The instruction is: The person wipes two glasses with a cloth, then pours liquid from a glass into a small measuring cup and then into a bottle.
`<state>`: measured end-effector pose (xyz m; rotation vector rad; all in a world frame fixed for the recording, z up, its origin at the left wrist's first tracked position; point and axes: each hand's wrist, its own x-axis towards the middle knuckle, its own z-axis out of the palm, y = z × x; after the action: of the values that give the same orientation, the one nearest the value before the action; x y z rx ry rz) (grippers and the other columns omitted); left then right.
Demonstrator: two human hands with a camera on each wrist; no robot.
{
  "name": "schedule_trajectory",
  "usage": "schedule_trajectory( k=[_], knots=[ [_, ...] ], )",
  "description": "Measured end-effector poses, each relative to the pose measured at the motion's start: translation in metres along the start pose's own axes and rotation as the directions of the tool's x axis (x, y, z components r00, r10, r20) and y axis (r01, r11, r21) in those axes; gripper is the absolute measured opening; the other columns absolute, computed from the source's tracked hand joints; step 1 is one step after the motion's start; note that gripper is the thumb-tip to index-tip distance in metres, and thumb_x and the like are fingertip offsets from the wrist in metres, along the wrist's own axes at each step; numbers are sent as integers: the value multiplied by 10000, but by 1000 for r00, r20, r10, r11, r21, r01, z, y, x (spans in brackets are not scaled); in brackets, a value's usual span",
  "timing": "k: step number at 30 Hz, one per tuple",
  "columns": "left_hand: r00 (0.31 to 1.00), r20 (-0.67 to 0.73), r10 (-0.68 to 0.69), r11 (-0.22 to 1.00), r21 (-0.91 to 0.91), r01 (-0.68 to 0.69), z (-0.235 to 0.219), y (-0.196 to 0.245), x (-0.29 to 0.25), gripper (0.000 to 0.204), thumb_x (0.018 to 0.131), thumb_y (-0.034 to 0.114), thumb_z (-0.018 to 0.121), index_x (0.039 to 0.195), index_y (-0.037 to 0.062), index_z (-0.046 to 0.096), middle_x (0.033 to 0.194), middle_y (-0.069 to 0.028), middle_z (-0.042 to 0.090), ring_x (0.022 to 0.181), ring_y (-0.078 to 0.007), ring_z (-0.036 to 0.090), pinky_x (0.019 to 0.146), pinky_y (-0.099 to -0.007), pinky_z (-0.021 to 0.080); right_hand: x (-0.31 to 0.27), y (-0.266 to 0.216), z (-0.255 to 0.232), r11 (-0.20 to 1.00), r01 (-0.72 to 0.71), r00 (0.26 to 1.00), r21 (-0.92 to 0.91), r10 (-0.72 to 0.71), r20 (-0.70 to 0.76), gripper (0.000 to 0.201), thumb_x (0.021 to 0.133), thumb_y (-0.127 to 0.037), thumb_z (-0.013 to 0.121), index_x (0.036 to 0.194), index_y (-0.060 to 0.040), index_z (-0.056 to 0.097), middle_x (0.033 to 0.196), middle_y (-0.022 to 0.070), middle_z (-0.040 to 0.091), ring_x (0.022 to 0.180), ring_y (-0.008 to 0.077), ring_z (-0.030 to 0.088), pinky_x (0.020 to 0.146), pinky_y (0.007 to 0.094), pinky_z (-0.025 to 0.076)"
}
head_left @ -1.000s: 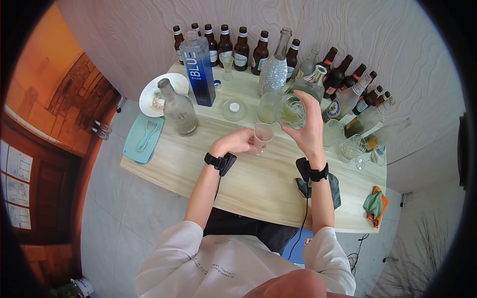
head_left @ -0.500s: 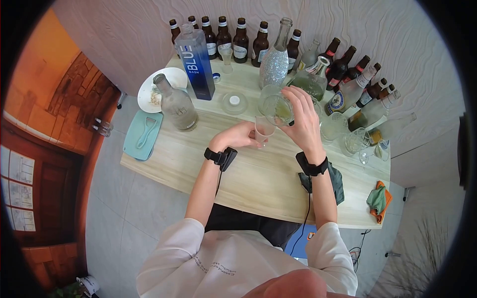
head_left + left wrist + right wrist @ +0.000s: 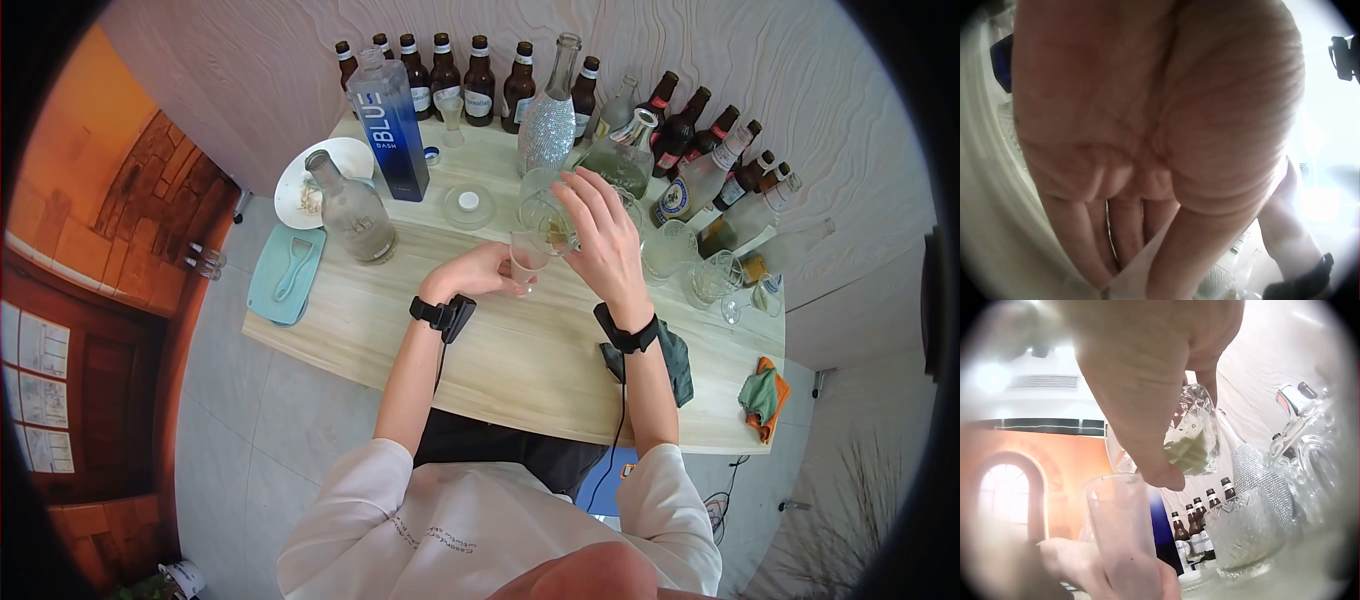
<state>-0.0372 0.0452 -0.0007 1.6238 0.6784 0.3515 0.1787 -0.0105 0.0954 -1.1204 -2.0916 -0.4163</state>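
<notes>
My left hand (image 3: 470,273) grips a small clear tapered cup (image 3: 527,262) over the table, its mouth facing up. My right hand (image 3: 608,240) holds a cut-glass tumbler (image 3: 1194,444) with pale green liquid inside, tipped towards the small cup. In the right wrist view the tumbler is higher than the cup, and the thumb crosses its near side. Behind them a second patterned glass tumbler (image 3: 1244,531) stands on the table. The palm fills most of the left wrist view and hides much of the cup.
Close behind stand a glittery bottle (image 3: 548,135) and a squat green-tinted bottle (image 3: 622,160). A tall blue bottle (image 3: 395,135), a clear bottle (image 3: 350,215), a plate (image 3: 352,155) and a peeler (image 3: 293,268) on a teal board (image 3: 265,290) are leftward. Several brown bottles line the back; cloths (image 3: 765,400) lie right.
My right hand has swung left and turned over, tipping the tumbler from beside the small cup to its mouth. The left hand keeps the cup in nearly the same place.
</notes>
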Motion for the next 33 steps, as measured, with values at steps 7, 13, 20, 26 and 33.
schedule_trajectory(
  k=[7, 13, 20, 26, 33],
  knots=[
    [1000, -6, -24, 1000, 15, 24, 0, 1, 0, 376, 837, -12, 785, 1195, 15, 671, 1122, -52, 749, 1080, -178, 701, 992, -340, 554, 0, 2, 1, 996, 59, 998, -67, -59, -9, 692, 643, 32, 757, 1310, -98, 631, 1342, 93, 620, 1304, 333, 574, 1085, 472, 529],
    [1000, -3, -31, 999, 42, 31, 0, 9, -3, 410, 841, -15, 774, 1237, 11, 670, 1137, -64, 750, 1089, -192, 706, 992, -342, 546, 0, 6, 3, 985, 125, 991, -121, -130, -36, 638, 714, -20, 709, 1340, -111, 630, 1360, 98, 621, 1313, 331, 575, 1126, 501, 501],
    [999, 7, -33, 999, 22, 32, -1, 4, -2, 381, 839, -3, 793, 1200, 21, 675, 1129, -41, 750, 1095, -171, 690, 1007, -338, 543, 0, 4, 1, 977, 150, 986, -152, -159, -51, 543, 797, -109, 648, 1339, -134, 645, 1396, 87, 617, 1329, 321, 571, 1143, 497, 487],
    [999, 2, -39, 995, 96, 39, -2, -4, 2, 380, 839, -16, 793, 1199, 24, 678, 1139, -42, 751, 1088, -168, 695, 998, -333, 546, -2, 3, 0, 960, 201, 974, -195, -218, -69, 560, 799, -100, 656, 1353, -174, 640, 1416, 65, 611, 1334, 314, 576, 1136, 491, 499],
    [1000, -8, -26, 997, 74, 26, -2, -4, 2, 394, 827, 27, 816, 1200, 14, 692, 1081, -52, 759, 1011, -161, 693, 935, -321, 534, -3, -1, -5, 931, 266, 958, -250, -285, -42, 568, 819, -97, 674, 1370, -225, 625, 1431, 21, 605, 1348, 274, 574, 1144, 469, 502]
  ],
)
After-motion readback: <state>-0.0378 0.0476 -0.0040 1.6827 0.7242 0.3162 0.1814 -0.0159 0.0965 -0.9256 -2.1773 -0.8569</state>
